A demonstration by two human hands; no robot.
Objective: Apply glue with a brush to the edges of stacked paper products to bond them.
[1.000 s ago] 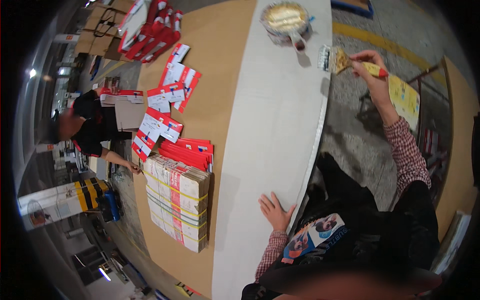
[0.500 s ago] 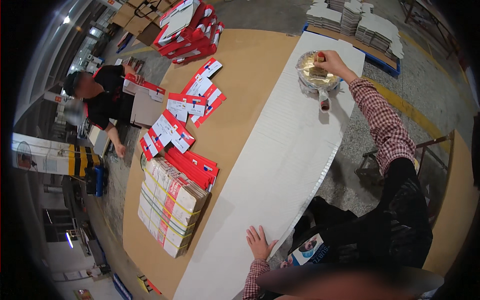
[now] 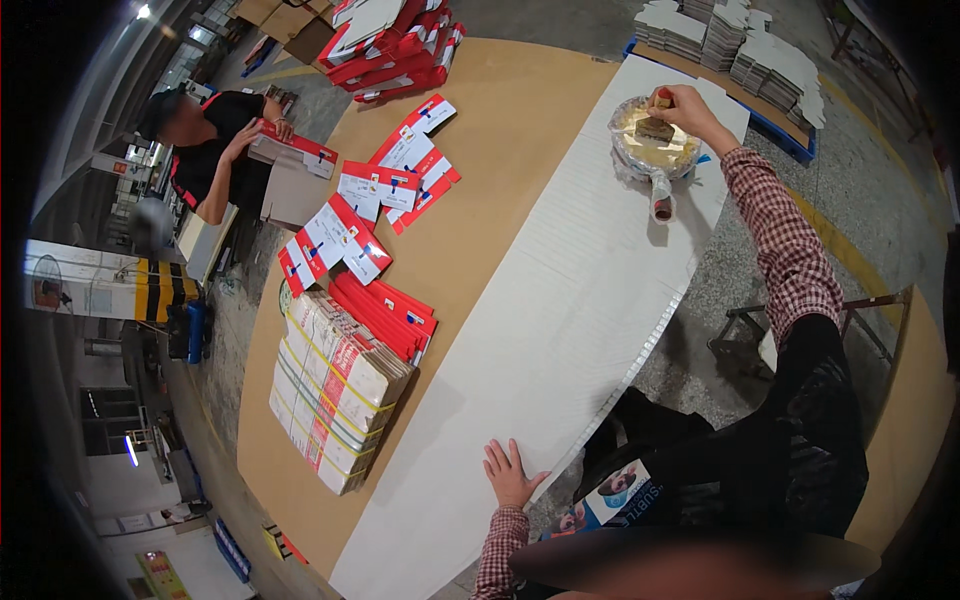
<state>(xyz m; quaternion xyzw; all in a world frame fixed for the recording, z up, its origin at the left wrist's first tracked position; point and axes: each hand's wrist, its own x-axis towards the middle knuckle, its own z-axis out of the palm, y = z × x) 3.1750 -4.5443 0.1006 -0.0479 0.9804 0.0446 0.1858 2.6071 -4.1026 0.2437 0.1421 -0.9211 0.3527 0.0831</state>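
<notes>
My right hand (image 3: 690, 112) is closed round the handle of a flat brush (image 3: 655, 128). The brush's bristle end is over the mouth of a round, plastic-wrapped pot (image 3: 690, 165) holding something yellowish and shiny. A wrapped handle (image 3: 661, 198) sticks out from the pot's near side. The pot stands at the far end of a long white sheet (image 3: 540, 330). On the near part of that sheet my left hand (image 3: 512, 478) lies flat with its fingers spread, close to the edge on my side, holding nothing.
Left of the sheet, a brown board (image 3: 500, 130) carries scattered red-and-white printed cards (image 3: 335, 240), a strapped cardboard bundle (image 3: 330, 400) and stacked red-and-white boxes (image 3: 400, 65). Across the table a person (image 3: 215, 150) handles a box (image 3: 295, 160). Cut cardboard stacks (image 3: 730, 45) rest on a blue pallet.
My right hand has shifted slightly up and right over the pot, and more of the brush shows. My left hand stays flat. The person opposite has raised a lowered hand to the box.
</notes>
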